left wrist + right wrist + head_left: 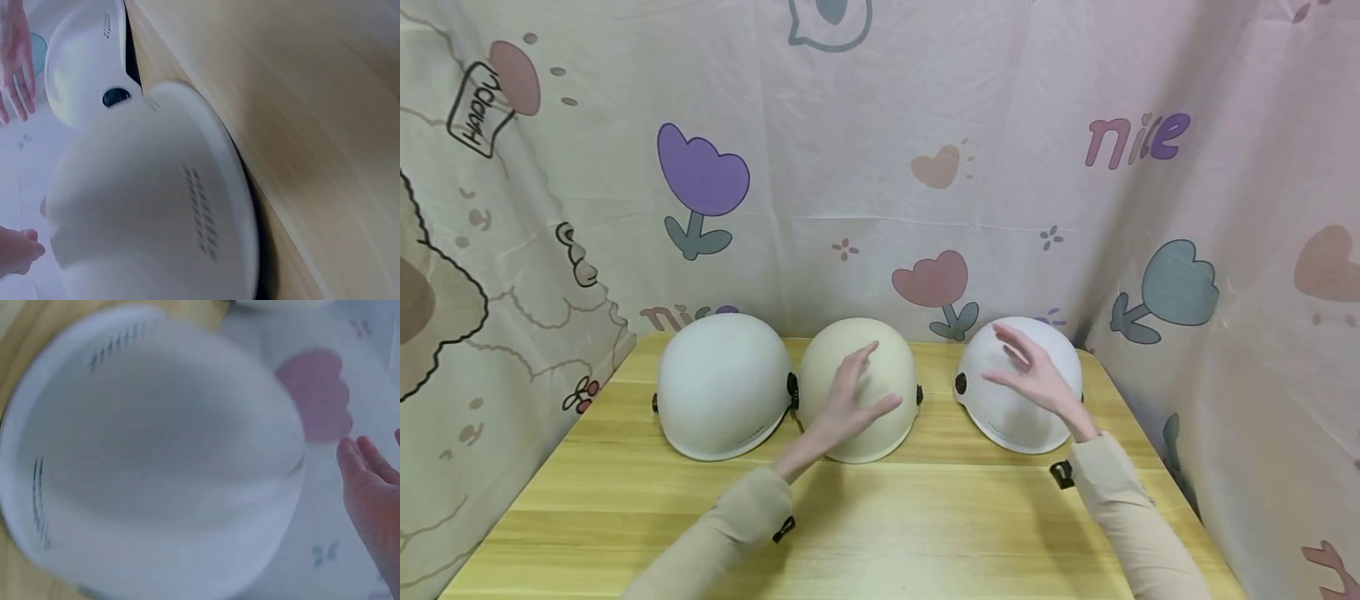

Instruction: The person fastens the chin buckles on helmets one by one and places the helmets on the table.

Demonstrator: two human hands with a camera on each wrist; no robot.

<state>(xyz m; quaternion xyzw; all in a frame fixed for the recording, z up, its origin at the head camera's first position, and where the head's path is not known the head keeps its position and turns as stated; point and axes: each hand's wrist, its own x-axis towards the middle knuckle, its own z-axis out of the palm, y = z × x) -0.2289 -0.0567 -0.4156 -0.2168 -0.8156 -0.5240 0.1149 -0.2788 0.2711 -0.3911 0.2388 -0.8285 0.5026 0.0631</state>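
Observation:
Three helmets stand in a row on the table: a white helmet (pixel 722 387) at left, a cream helmet (pixel 880 429) in the middle and a white helmet (pixel 1022 425) at right. My left hand (pixel 847 402) is in front of the cream helmet, fingers and thumb spread apart, holding nothing. My right hand (pixel 1033 372) hovers by the right white helmet, thumb apart from the fingers, nothing in it. The left wrist view has the cream helmet (pixel 150 194) close up, with a gap between it and the fingers. In the right wrist view, the white helmet (pixel 169 456) sits apart from my right hand (pixel 372 494).
The wooden table (pixel 910 533) runs up to a patterned cloth (pixel 842 167) hanging behind, with cloth at both sides as well. The left white helmet and the cream one stand close together; a wider gap separates the cream one from the right helmet.

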